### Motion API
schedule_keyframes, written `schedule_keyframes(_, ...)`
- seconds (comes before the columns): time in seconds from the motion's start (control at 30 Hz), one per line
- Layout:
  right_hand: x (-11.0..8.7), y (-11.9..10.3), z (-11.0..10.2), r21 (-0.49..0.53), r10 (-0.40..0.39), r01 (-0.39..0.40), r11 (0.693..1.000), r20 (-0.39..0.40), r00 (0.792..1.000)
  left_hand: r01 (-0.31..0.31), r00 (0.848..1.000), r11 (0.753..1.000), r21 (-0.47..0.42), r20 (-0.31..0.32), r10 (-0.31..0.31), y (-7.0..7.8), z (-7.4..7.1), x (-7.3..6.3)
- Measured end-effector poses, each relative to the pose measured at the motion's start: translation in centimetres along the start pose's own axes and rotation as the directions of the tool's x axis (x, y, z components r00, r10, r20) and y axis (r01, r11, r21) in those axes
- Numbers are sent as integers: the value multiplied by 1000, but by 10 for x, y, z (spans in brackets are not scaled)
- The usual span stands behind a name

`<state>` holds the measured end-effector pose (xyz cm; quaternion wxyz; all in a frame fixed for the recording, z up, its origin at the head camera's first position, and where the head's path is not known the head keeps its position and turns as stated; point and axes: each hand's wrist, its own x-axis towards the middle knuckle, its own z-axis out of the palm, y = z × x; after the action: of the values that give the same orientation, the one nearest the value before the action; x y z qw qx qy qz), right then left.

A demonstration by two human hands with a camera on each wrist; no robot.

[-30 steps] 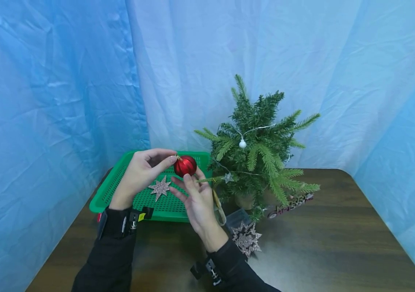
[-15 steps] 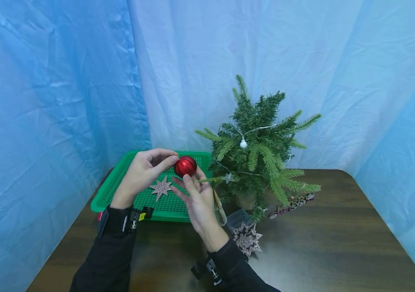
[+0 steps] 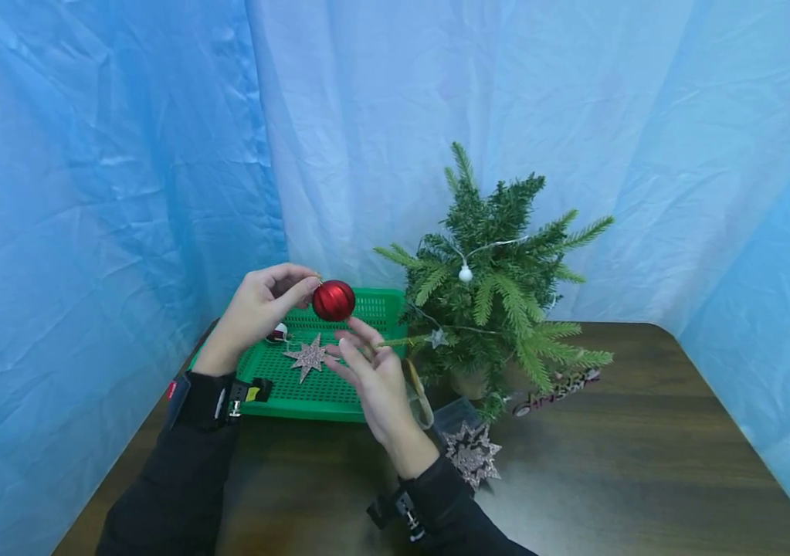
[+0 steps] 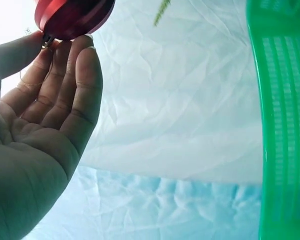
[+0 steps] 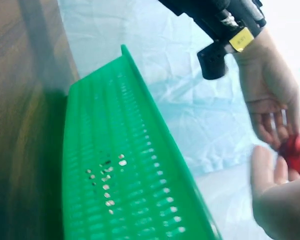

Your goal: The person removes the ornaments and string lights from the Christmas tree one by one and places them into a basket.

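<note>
In the head view my left hand (image 3: 252, 313) pinches a shiny red Christmas bauble (image 3: 333, 300) by its metal cap, over the green basket (image 3: 311, 411). The left wrist view shows the thumb and index finger at the cap (image 4: 47, 41), with a thin gold loop hanging beside the fingers. My right hand (image 3: 388, 390) is just below the bauble, palm up and fingers spread loosely. A branch tip of the small artificial Christmas tree (image 3: 492, 278) overlaps its fingers. Inside the basket lie a glittery star (image 3: 308, 357) and a small white and dark ornament (image 3: 278, 333).
The tree carries a light string with a white ball (image 3: 465, 273) and a silver star (image 3: 438, 337). In front of it are a clear box (image 3: 456, 415), a glittery snowflake (image 3: 472, 455) and a lettered ornament (image 3: 556, 392). Blue curtains (image 3: 506, 93) surround the table (image 3: 631, 463).
My left hand has lifted the bauble up and left, away from the right fingers that were against it. The right hand stays nearly in place. The small ornament in the basket has come into view.
</note>
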<state>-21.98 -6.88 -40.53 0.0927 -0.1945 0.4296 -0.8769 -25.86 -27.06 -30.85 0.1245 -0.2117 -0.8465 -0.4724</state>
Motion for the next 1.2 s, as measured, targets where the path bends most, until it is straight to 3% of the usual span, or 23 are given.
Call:
schedule_keyframes(0.07, -2, -4, -1, -203, 54, -36, 978, 81, 995, 31, 999, 999, 36, 21, -32, -2, -8, 4)
schedule_keyframes(0.13, -6, -11, -1, -428, 118, -33, 903, 176, 977, 67, 997, 994, 86, 41, -71, -5, -15, 7)
schedule_keyframes(0.17, -8, -15, -1, -533, 155, -12, 846, 225, 962, 86, 994, 991, 107, 54, -92, -7, -18, 9)
schedule_keyframes(0.27, -15, -27, 2, -775, 263, 127, 619, 358, 896, 135, 985, 974, 180, 86, -152, -13, -27, 14)
schedule_keyframes(0.4, -25, -40, 7, -885, 401, 310, 348, 439, 804, 184, 960, 938, 293, 153, -236, -28, -36, 22)
schedule_keyframes(0.47, -28, -43, 9, -901, 454, 348, 258, 432, 779, 190, 941, 916, 353, 200, -273, -40, -40, 25)
schedule_keyframes(0.57, -32, -44, 11, -914, 497, 372, 160, 400, 770, 188, 910, 880, 435, 259, -323, -60, -42, 28)
schedule_keyframes(0.67, -33, -42, 11, -914, 503, 395, 98, 388, 772, 191, 877, 842, 505, 298, -377, -79, -44, 28)
schedule_keyframes(0.73, -33, -41, 11, -910, 500, 407, 80, 390, 773, 204, 851, 812, 547, 311, -424, -90, -45, 28)
schedule_keyframes(0.87, -32, -40, 10, -905, 503, 419, 75, 397, 767, 233, 809, 757, 610, 311, -499, -109, -47, 28)
schedule_keyframes(1.1, -32, -41, 9, -902, 518, 427, 69, 398, 757, 317, 738, 700, 640, 298, -606, -137, -42, 27)
schedule_keyframes(1.2, -31, -41, 8, -900, 515, 430, 71, 402, 757, 328, 722, 680, 656, 290, -628, -140, -40, 26)
